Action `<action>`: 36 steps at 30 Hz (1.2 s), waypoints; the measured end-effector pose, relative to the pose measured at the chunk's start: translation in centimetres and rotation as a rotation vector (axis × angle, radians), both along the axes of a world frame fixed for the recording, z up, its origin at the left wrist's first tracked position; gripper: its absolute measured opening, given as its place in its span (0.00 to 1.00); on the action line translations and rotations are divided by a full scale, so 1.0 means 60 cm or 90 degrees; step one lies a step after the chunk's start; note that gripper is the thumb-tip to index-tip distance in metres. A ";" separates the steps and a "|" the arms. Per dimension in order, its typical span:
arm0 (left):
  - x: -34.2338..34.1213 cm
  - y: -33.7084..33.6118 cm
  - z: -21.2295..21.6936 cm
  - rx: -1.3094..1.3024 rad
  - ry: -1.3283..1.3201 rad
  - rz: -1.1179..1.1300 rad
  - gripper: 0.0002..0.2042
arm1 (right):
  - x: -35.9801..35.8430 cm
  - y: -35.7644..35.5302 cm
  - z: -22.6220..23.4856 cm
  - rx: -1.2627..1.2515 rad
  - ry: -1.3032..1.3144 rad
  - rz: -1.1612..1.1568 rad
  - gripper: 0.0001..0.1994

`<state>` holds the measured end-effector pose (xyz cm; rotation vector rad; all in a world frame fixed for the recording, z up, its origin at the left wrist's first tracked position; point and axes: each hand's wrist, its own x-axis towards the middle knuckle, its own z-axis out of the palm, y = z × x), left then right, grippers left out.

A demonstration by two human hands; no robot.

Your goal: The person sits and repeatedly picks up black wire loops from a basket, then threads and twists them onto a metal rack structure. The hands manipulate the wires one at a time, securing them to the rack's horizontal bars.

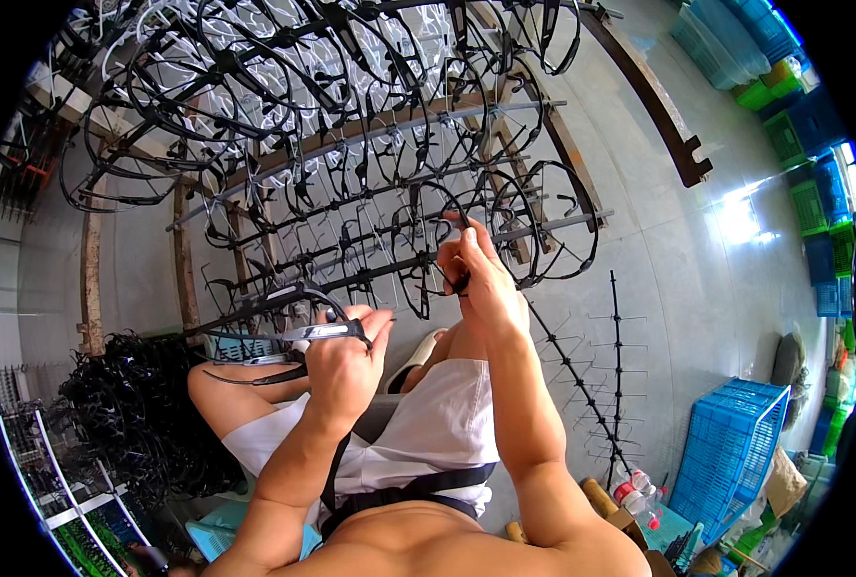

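A: Starting and ending with the head view, which step in hand?

B: Handling slim frames at the rack (567, 159), one piece at a time, probably.

A: And the left hand (346, 361)?

B: Just on the near side of the rack, around its middle. Clamped on a small bunch of black frames (322, 332), with fingers closed and curved arms sticking out toward the rack's left.

A: The right hand (486, 279)?

B: Up against the near right part of the rack, fingers curled in and apparently clamped on a dark frame (460, 284). Impossible to tell whether hooked on or loose.

A: Called for next?

B: A light fingertip grip, in all likelihood, and some care around neighbouring wires, so as not to snag or scratch anything.

A: Materials and shapes?

B: Glossy, plastic-looking black curves, with a pale shiny panel along one arm. Rough, rusty-looking brown uprights on the rack, crossed by thin straight bars. Left of the rack, a tangled, springy-looking black heap (144, 413). Right of it and nearer, spiky rods (617, 356) on smooth grey floor (659, 279), then a blue lattice-walled crate (726, 452).
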<state>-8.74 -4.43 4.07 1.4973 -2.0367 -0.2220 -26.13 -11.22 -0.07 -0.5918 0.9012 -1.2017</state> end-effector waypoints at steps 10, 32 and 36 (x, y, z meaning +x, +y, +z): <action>0.000 -0.004 0.009 0.009 0.002 -0.018 0.05 | 0.005 0.002 0.001 0.000 0.013 -0.075 0.17; -0.002 0.002 -0.004 0.020 0.023 -0.003 0.05 | 0.009 0.024 -0.017 -0.047 -0.098 -0.069 0.19; 0.005 -0.007 -0.002 0.000 0.057 0.008 0.05 | 0.006 0.037 -0.019 -0.062 -0.182 -0.073 0.20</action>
